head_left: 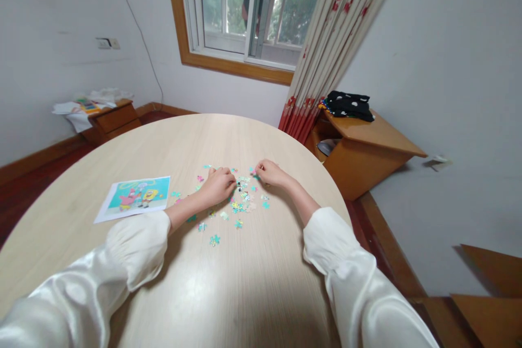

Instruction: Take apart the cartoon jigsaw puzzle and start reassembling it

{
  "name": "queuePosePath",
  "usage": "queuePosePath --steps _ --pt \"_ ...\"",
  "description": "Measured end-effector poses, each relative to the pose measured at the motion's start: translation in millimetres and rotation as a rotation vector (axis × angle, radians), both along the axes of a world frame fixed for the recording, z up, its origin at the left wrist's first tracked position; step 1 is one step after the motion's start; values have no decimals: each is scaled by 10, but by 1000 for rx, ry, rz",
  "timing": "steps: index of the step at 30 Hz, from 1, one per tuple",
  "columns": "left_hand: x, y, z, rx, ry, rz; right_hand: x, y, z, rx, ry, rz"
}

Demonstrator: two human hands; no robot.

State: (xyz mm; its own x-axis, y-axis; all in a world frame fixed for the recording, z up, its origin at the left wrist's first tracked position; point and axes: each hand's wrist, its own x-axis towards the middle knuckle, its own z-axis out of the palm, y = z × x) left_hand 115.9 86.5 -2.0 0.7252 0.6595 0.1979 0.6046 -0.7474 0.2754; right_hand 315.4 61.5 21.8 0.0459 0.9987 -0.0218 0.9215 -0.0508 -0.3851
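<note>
Small jigsaw puzzle pieces [240, 205] in teal, pink, yellow and pale tones lie loose in a heap at the middle of the round table [244, 283]. My left hand [221, 184] is at the heap's left side, its fingers curled down and close together; what they hold, if anything, is hidden. On the right of the heap, my right hand [269, 173] pinches at a pink and teal puzzle piece [253, 172] low over the tabletop. Left of the heap lies a printed picture [141, 196] of cartoon figures on a teal ground.
A wooden cabinet [367, 141] with folded black cloth [349, 105] on top stands past the table's right edge. Behind it hangs a long curtain [326, 38] beside the window [253, 5]. At the far left, papers [87, 104] lie on a low wooden drawer unit [116, 119].
</note>
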Motion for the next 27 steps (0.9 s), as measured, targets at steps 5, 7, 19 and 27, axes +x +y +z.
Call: queuePosePath --steps 5,7,19,27 --pt "-120 227 36 -144 -96 181 51 260 -81 -29 -70 -74" --pt "-211 373 39 -182 -87 262 57 281 -128 -16 -93 -99" --pt "-548 994 -35 -178 100 466 -183 8 -241 215 51 270" --pt "-486 649 65 103 167 391 -253 52 -253 92 20 233"
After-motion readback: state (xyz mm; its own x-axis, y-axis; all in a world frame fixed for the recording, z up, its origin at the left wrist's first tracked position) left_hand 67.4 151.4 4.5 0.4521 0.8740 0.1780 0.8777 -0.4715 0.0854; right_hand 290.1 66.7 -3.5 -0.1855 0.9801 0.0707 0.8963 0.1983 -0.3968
